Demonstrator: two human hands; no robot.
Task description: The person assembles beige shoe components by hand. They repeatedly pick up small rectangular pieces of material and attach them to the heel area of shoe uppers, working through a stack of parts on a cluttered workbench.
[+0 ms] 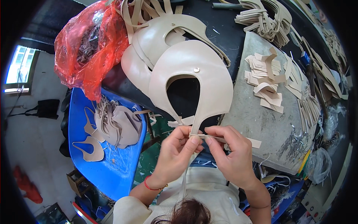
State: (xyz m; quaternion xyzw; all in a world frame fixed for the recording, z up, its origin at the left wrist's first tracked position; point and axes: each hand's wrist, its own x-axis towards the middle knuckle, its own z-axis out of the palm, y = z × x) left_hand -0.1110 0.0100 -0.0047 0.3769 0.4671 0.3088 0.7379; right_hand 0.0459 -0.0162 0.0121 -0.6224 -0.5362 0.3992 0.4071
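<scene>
1. Hands meet low in the centre of the frame: the left hand [178,151] and the right hand [230,155] both pinch a narrow beige strap [223,139] that runs level between them.
2. Left thumb and fingers are closed on the strap's left end, right where the lower tip of the beige leather upper [190,80] comes down to it.
3. Right thumb and forefinger are closed on the strap just beside the left hand; its free end sticks out to the right, over the edge of the grey board [257,119].
4. That upper, a rounded horseshoe shape with a small metal stud [196,70], fills the middle of the frame above the hands and lies on a stack of like pieces [149,48].
5. Left wrist wears a thin red band [149,185].
6. Centre left, a blue plastic chair [112,164] holds more beige cut pieces [112,125].
7. Upper left, a red plastic bag [87,44] lies crumpled.
8. Right of centre, short folded beige strips [266,80] sit in a pile on the grey board, with small metal clips [296,143] near its lower right edge.
</scene>
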